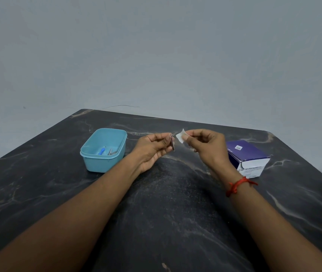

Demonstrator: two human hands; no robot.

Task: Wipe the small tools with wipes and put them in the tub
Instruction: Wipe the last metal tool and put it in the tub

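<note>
First, tub [101, 163], light blue, on table [166, 213]: holds a blue-handled tool [101, 151] and a metal one [111, 152], kinds unclear. Next, left hand [152, 148], raised above the table, fingers and thumb curled round a small tool [172, 143], possibly a nail clipper, held upright. Just right of it, wipe [180, 135], white, near the tool's top end; contact cannot be told. Right hand [205, 146] pinches the wipe between thumb and fingers; red thread [236, 186] on its wrist. Far right, box [246, 154], purple and white, on the table.
</note>
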